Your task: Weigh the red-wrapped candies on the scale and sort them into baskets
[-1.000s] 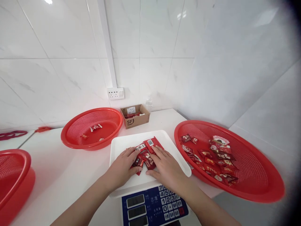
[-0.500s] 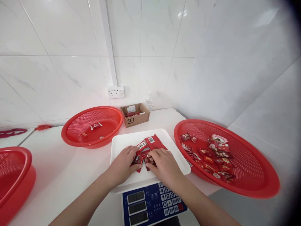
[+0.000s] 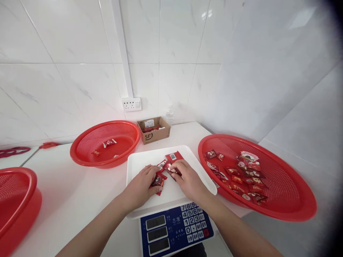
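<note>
On the white weighing tray (image 3: 177, 192) of a digital scale lie several small red candy packets. My left hand (image 3: 143, 185) is closed round a red and dark candy packet (image 3: 159, 179) at the left of the group. Pinched in my right hand (image 3: 189, 180) is a dark red candy packet (image 3: 169, 169) with pale lettering. Behind it rests a flat red packet with a barcode label (image 3: 173, 156), and a red and white packet (image 3: 161, 164) sits between the hands. The fingers partly cover the packets.
A large red basket (image 3: 289, 182) with several candy packets stands at the right. Another red basket (image 3: 88, 150) at the back left holds a few, and a third (image 3: 29, 189) is cut off at the left edge. A cardboard box (image 3: 160, 134) stands behind the tray, below a wall socket (image 3: 131, 104).
My right hand has shifted slightly away from me with its packet, opening a gap from my left hand. The left hand has barely moved.
</note>
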A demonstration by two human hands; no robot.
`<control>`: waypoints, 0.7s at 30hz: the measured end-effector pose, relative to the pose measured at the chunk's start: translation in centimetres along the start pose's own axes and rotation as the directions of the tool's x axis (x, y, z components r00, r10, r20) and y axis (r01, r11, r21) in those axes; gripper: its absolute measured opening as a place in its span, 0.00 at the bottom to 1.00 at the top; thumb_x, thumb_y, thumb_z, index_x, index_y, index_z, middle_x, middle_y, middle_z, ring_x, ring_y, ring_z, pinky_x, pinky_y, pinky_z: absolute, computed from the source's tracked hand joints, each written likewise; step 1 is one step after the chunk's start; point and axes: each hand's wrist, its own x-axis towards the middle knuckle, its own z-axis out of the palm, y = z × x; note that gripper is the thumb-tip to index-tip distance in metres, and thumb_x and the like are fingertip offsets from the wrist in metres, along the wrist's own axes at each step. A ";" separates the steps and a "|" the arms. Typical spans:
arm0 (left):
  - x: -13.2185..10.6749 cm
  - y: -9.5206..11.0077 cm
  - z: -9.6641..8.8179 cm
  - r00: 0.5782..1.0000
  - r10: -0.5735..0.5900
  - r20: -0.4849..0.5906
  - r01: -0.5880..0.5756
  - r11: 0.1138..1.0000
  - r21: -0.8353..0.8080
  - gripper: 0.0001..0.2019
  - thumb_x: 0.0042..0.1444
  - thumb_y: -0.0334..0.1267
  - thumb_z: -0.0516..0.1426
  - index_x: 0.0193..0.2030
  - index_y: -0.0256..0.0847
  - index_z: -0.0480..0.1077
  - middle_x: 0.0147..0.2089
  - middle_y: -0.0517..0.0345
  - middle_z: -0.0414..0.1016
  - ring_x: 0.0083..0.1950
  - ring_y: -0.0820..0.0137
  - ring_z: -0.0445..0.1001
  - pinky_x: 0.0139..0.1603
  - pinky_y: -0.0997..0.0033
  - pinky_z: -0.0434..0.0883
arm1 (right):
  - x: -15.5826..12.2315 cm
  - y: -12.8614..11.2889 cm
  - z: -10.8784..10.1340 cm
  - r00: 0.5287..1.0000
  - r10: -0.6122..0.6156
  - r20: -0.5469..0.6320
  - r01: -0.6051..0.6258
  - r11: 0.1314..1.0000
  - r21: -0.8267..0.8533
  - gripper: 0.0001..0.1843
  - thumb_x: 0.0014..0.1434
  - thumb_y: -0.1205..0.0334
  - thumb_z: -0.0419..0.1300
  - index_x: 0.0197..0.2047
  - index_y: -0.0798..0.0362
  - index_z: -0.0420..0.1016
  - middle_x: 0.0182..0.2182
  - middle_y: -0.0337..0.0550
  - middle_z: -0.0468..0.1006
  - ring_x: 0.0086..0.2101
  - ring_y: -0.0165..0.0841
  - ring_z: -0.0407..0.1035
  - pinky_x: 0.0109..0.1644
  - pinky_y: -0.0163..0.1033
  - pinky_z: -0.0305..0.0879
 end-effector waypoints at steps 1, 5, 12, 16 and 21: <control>0.0 0.1 0.0 1.000 0.007 0.011 -0.007 1.000 -0.001 0.18 0.55 0.38 0.53 0.53 0.47 0.60 0.54 0.57 0.66 0.53 0.62 0.65 0.50 0.61 0.64 | 0.2 0.1 0.0 1.000 -0.007 0.007 0.007 1.000 -0.008 0.13 0.56 0.73 0.52 0.43 0.51 0.67 0.44 0.43 0.70 0.44 0.32 0.67 0.48 0.40 0.64; 0.1 0.1 0.0 1.000 0.018 0.010 -0.018 1.000 -0.011 0.18 0.54 0.37 0.54 0.52 0.47 0.59 0.54 0.57 0.65 0.52 0.62 0.66 0.49 0.62 0.65 | 0.6 0.3 -0.3 0.996 -0.074 0.041 0.081 0.981 -0.175 0.14 0.56 0.70 0.54 0.46 0.52 0.70 0.45 0.44 0.74 0.47 0.38 0.64 0.53 0.46 0.61; 0.1 -0.4 0.1 0.999 0.004 -0.040 -0.004 1.000 -0.001 0.11 0.53 0.38 0.56 0.43 0.45 0.60 0.50 0.56 0.66 0.51 0.62 0.65 0.49 0.60 0.64 | 1.2 1.6 -1.6 1.000 0.002 0.019 0.005 0.941 -0.338 0.18 0.58 0.64 0.52 0.52 0.53 0.68 0.53 0.51 0.67 0.55 0.42 0.59 0.55 0.51 0.59; 0.4 -0.4 0.1 0.999 0.051 -0.017 -0.050 0.998 0.048 0.09 0.54 0.37 0.55 0.41 0.44 0.62 0.47 0.57 0.69 0.52 0.62 0.65 0.52 0.59 0.63 | 1.3 2.7 -1.5 0.998 0.016 0.066 0.003 0.958 -0.287 0.23 0.55 0.72 0.49 0.54 0.51 0.67 0.56 0.47 0.64 0.55 0.38 0.60 0.57 0.47 0.58; 0.5 -0.6 0.2 0.999 0.035 0.004 -0.035 0.998 0.050 0.09 0.54 0.40 0.55 0.42 0.45 0.63 0.55 0.57 0.67 0.61 0.60 0.58 0.59 0.56 0.59 | 1.1 3.6 -1.6 0.998 -0.002 0.069 0.020 0.968 -0.250 0.25 0.53 0.76 0.48 0.52 0.52 0.70 0.57 0.48 0.64 0.56 0.39 0.59 0.59 0.49 0.56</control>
